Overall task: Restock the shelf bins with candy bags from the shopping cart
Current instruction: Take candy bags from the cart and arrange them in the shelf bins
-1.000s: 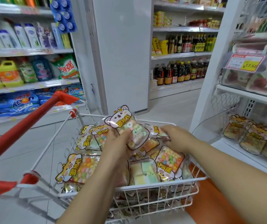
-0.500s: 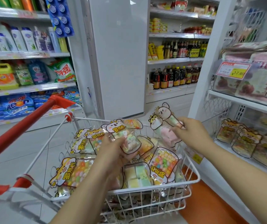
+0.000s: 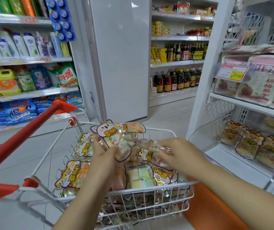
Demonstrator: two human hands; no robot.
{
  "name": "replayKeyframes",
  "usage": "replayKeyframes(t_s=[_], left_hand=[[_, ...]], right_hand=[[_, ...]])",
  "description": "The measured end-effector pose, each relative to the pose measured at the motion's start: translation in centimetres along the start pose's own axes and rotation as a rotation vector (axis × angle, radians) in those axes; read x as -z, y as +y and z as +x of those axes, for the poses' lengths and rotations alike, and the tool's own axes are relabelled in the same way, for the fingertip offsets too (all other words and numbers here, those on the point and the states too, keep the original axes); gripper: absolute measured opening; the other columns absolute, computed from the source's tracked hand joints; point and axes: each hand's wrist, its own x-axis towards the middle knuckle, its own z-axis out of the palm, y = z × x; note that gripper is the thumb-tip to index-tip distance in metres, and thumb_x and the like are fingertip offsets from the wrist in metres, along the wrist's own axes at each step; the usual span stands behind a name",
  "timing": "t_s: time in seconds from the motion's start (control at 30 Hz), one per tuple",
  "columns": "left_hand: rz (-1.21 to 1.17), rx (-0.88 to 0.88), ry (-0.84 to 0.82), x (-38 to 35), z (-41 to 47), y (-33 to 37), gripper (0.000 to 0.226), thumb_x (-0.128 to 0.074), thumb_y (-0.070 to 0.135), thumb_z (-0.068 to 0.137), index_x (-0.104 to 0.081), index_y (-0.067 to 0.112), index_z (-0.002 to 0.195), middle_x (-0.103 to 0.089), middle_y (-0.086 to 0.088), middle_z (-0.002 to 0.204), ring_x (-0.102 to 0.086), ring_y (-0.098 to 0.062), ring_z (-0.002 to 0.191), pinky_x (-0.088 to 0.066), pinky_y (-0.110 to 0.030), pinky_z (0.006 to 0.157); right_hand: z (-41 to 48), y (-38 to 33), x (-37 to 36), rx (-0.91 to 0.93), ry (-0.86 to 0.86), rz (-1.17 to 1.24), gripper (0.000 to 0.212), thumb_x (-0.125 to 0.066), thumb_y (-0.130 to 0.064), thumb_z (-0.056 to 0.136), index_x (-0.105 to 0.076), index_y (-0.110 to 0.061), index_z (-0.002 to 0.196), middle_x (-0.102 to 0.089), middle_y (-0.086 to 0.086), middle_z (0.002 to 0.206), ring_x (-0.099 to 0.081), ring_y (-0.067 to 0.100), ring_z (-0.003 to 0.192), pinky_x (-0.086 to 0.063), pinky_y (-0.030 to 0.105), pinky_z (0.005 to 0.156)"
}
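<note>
A white wire shopping cart with a red handle stands in front of me, heaped with several clear candy bags printed with cartoon animals. My left hand grips one bag of pastel candies upright above the heap. My right hand is low over the cart and pinches another candy bag that lies blurred across the pile. To the right, a low clear shelf bin holds several matching candy bags standing in a row.
The white shelf unit's post rises just right of the cart. Pink fruit snack packs with a price tag fill the shelf above the bin. Detergent shelves line the left aisle, a white pillar and sauce bottles stand behind.
My right hand, which had lifted a bag toward the shelf side, has come back down over the cart beside my left hand. The left hand's bag sits a little higher.
</note>
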Motion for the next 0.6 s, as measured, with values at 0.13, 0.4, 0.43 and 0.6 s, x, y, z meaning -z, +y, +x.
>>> replayKeyframes(t_s=[0.13, 0.4, 0.43, 0.6], left_hand=[[-0.037, 0.036, -0.04, -0.8, -0.8, 0.6, 0.047, -0.041, -0.006, 0.101, -0.045, 0.034, 0.125, -0.067, -0.009, 0.113, -0.075, -0.032, 0.086, -0.062, -0.037, 0.057], [-0.023, 0.146, -0.356, -5.3, -3.3, -2.0, 0.08, -0.075, 0.034, 0.088, -0.024, 0.027, 0.149, -0.069, -0.007, 0.125, -0.073, -0.021, 0.103, -0.06, -0.045, 0.083], [0.006, 0.131, -0.372, -5.5, -3.5, -2.4, 0.069, -0.074, 0.029, 0.089, -0.03, 0.026, 0.143, -0.07, -0.006, 0.123, -0.072, -0.023, 0.104, -0.059, -0.048, 0.087], [0.02, 0.121, -0.462, -7.7, -4.9, -3.6, 0.053, -0.069, 0.008, 0.083, -0.046, 0.017, 0.131, -0.068, -0.015, 0.122, -0.069, -0.034, 0.109, -0.056, -0.06, 0.086]], right_hand=[[-0.2, -1.4, 2.2, -0.04, 0.264, 0.167, 0.035, -0.047, -0.052, 0.097, -0.061, -0.044, 0.128, -0.073, -0.011, 0.102, -0.066, 0.015, 0.09, -0.055, 0.038, 0.073], [-3.2, -5.0, 2.2, 0.026, 0.014, 0.153, 0.055, -0.044, -0.041, 0.098, -0.032, -0.032, 0.15, -0.04, -0.009, 0.141, -0.044, 0.017, 0.13, -0.039, 0.04, 0.108], [-3.9, -4.5, 2.6, 0.022, -0.004, 0.19, 0.057, -0.043, -0.042, 0.097, -0.031, -0.032, 0.152, -0.038, -0.012, 0.145, -0.039, 0.012, 0.133, -0.035, 0.037, 0.112], [-7.8, -0.5, 5.7, -0.038, 0.055, 0.408, 0.038, -0.046, -0.032, 0.1, -0.051, -0.048, 0.134, -0.049, -0.041, 0.128, -0.036, -0.012, 0.127, -0.027, 0.008, 0.107]])
